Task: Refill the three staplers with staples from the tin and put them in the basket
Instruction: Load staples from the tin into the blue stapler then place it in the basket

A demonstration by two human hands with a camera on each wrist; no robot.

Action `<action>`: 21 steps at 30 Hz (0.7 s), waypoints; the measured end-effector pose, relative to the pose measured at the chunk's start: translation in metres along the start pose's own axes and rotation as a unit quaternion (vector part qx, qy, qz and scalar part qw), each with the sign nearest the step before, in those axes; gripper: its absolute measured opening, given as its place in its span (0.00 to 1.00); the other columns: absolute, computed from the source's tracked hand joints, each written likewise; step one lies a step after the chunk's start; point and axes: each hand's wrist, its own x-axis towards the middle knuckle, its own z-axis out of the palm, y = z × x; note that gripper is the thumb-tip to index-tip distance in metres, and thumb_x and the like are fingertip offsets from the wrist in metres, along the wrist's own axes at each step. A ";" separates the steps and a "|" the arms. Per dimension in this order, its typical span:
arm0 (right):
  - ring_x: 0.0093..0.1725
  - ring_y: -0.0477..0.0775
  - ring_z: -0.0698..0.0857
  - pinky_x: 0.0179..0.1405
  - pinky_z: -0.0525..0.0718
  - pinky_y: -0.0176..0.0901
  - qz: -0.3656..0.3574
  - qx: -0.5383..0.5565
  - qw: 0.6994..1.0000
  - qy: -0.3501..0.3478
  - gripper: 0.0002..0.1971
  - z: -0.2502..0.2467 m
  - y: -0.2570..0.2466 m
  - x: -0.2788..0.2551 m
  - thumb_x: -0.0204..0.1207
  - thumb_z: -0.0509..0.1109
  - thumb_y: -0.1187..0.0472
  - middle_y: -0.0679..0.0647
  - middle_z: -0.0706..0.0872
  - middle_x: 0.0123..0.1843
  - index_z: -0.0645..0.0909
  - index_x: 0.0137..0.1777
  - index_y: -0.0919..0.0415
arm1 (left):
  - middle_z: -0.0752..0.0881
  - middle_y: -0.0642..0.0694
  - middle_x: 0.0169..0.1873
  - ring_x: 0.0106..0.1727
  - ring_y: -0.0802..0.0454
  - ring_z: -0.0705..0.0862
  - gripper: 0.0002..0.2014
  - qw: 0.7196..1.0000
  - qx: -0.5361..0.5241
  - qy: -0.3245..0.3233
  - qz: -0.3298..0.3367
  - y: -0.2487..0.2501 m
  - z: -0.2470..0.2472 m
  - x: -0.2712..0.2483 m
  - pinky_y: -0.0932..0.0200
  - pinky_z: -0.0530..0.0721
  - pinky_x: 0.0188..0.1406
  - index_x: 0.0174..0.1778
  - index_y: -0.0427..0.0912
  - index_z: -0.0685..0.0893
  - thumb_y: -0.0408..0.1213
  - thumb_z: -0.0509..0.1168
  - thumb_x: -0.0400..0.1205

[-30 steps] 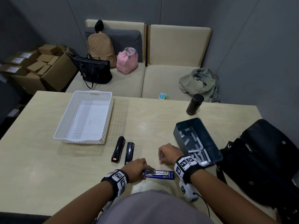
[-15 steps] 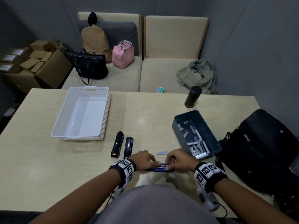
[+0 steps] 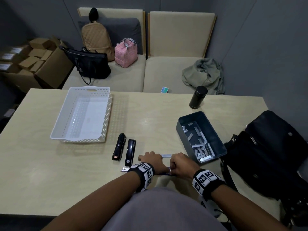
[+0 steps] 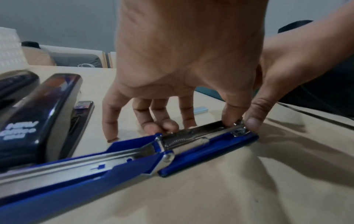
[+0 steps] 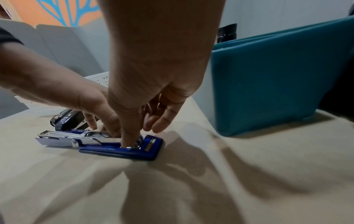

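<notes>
The left hand point(image 4: 184, 63) is held over the blue stapler point(image 4: 122, 156), its fingertips point(image 4: 153, 128) curled down onto the opened metal channel. The right hand point(image 5: 153, 72) is closed in a pinch on the channel's end, thumb and forefinger gripping the metal. The stapler is laid open flat at lower centre of the head view, on a pale wooden table point(image 3: 41, 172). Two black staplers point(image 3: 124, 148) are seen just left of the hands, and a loose staple strip point(image 3: 166, 155) just beyond them. The tin point(image 3: 216, 130) of staples stands to the right, the white basket point(image 3: 106, 114) at upper left. A black bag point(image 3: 270, 147), a dark flask point(image 3: 198, 97), beige seats point(image 3: 175, 47) and grey walls are noted beyond.
</notes>
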 end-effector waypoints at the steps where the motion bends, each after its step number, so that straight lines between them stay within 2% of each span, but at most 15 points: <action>1: 0.39 0.51 0.86 0.37 0.87 0.47 0.003 0.003 1.000 0.005 0.10 0.002 0.001 0.000 0.62 0.83 0.56 0.51 0.88 0.41 0.83 0.32 0.54 | 0.81 0.45 0.59 0.63 0.41 0.79 0.33 1.000 -0.006 -0.001 -0.005 0.000 -0.001 0.000 0.35 0.75 0.62 0.61 0.51 0.84 0.69 0.64 0.66; 5: 0.40 0.51 0.86 0.40 0.88 0.49 0.005 -0.002 1.000 0.001 0.09 0.002 0.001 0.003 0.62 0.83 0.55 0.50 0.88 0.42 0.85 0.34 0.56 | 0.88 0.50 0.44 0.49 0.45 0.86 0.19 0.998 -0.056 -0.006 -0.010 -0.011 -0.008 -0.001 0.45 0.80 0.58 0.45 0.51 0.87 0.53 0.68 0.61; 9: 0.40 0.51 0.85 0.40 0.88 0.48 0.000 -0.015 1.000 -0.008 0.10 0.002 0.001 0.006 0.63 0.83 0.54 0.49 0.87 0.42 0.84 0.33 0.54 | 0.92 0.51 0.36 0.42 0.50 0.89 0.15 0.992 -0.128 -0.015 -0.016 -0.036 -0.010 -0.003 0.57 0.86 0.45 0.38 0.46 0.89 0.51 0.72 0.61; 13: 0.40 0.51 0.85 0.39 0.87 0.49 -0.003 -0.025 1.000 -0.010 0.10 0.002 0.001 0.007 0.64 0.82 0.54 0.49 0.86 0.43 0.84 0.33 0.54 | 0.93 0.51 0.36 0.42 0.52 0.91 0.10 0.981 -0.195 -0.007 0.001 -0.048 -0.009 -0.004 0.56 0.90 0.44 0.37 0.46 0.91 0.48 0.76 0.65; 18: 0.39 0.45 0.86 0.34 0.81 0.38 -0.016 0.013 0.999 -0.036 0.10 -0.010 0.001 0.008 0.65 0.81 0.49 0.47 0.89 0.40 0.89 0.39 0.54 | 0.93 0.48 0.32 0.38 0.51 0.92 0.07 0.968 -0.248 -0.005 0.028 -0.054 -0.004 -0.004 0.52 0.93 0.41 0.33 0.43 0.93 0.42 0.78 0.64; 21: 0.46 0.48 0.85 0.41 0.83 0.42 -0.015 0.018 0.999 0.030 0.09 -0.020 0.000 0.016 0.71 0.77 0.50 0.47 0.86 0.46 0.88 0.46 0.54 | 0.93 0.47 0.31 0.37 0.50 0.92 0.06 0.964 -0.264 -0.002 0.038 -0.054 -0.004 -0.004 0.53 0.93 0.40 0.33 0.42 0.93 0.39 0.78 0.65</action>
